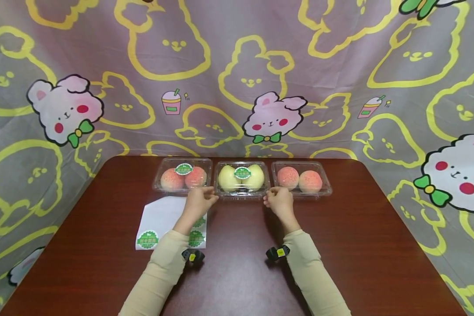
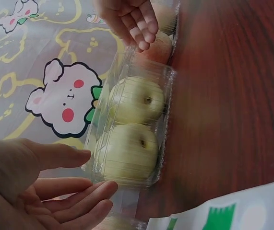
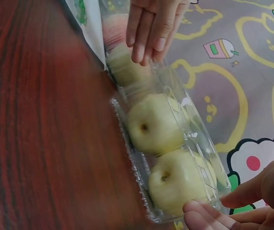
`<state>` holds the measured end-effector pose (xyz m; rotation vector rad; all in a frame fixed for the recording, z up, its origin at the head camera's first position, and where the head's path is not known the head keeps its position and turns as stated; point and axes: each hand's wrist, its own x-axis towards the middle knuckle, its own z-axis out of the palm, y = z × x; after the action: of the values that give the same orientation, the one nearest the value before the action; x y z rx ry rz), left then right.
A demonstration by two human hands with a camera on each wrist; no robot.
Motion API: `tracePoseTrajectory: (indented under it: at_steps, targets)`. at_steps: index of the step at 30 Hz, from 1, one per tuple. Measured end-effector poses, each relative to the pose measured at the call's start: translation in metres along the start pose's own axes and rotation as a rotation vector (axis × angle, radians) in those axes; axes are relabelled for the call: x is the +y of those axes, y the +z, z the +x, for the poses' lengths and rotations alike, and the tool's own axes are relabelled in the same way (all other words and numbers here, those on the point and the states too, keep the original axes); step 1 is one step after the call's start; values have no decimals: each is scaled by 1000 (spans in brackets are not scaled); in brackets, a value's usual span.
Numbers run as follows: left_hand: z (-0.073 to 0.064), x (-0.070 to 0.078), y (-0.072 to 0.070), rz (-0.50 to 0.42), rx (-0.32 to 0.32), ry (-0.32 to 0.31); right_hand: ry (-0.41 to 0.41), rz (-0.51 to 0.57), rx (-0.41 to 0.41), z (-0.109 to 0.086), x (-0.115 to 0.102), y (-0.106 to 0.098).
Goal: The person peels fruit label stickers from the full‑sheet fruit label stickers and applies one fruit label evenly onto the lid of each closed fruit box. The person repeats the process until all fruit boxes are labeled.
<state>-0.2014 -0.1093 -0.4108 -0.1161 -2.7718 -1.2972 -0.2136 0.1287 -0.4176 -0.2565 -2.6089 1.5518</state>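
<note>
A clear plastic box (image 1: 242, 192) with two pale yellow-green fruits (image 2: 129, 151), apples or pears, stands between my hands. Its lid bears a round green sticker (image 1: 242, 173). At the box's left end is my left hand (image 1: 199, 202), thumb and fingers apart and loosely extended. My right hand (image 1: 281, 204) is at the other end, its thumb (image 3: 244, 191) and fingertips (image 3: 196, 211) close to the box corner; whether they touch it, I cannot tell. Neither hand visibly grips anything.
A stickered box of two peaches (image 1: 172, 179) stands to the left. Another box of peaches (image 1: 310, 181), with no sticker visible, stands to the right. A white sheet (image 1: 158, 215) with green stickers lies partly under my left forearm. Behind the brown table (image 1: 359, 245) hangs a patterned curtain (image 1: 221, 87).
</note>
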Motion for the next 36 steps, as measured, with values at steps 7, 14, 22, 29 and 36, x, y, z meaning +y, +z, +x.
tracePoseTrajectory:
  at_steps: [7, 14, 22, 29, 36]
  targets:
    - [1, -1, 2, -10, -10, 29, -23, 22, 33, -1, 0, 3]
    - [1, 0, 0, -15, -27, 39, -4, 28, 21, 0, -1, 1]
    - [1, -1, -2, 11, -40, 48, 28, 35, -23, -2, -5, -5]
    - [1, -1, -7, 36, -54, 52, 18, 29, -28, -1, -9, -14]
    - [1, -1, -10, 60, -27, 68, -2, 33, -10, 1, -6, -24]
